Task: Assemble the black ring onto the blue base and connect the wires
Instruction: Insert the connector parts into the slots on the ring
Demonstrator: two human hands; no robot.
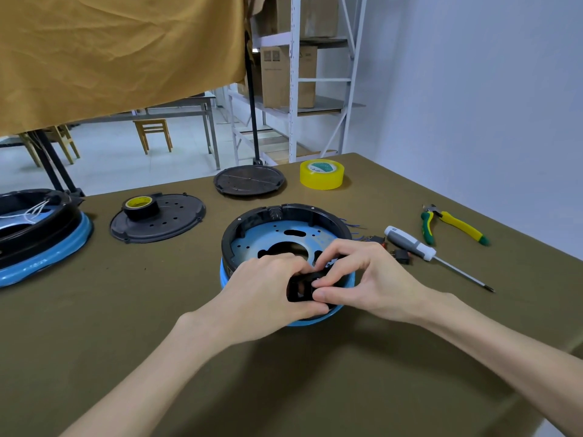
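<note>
The blue base (285,238) sits mid-table with the black ring (303,210) seated around its rim. At the near edge of the ring, my left hand (268,294) and my right hand (362,275) meet, fingers curled around a small black part (298,290) that they pinch together. Blue wires (356,230) stick out at the ring's right side, beside small black and red connectors (399,255). The near rim is hidden by my hands.
A second blue-and-black unit (38,234) with white wires lies far left. Two black cover plates (157,220) (249,179) lie behind, one carrying a black tape roll (140,207). Yellow tape (321,174), a screwdriver (419,247) and pliers (451,223) lie right.
</note>
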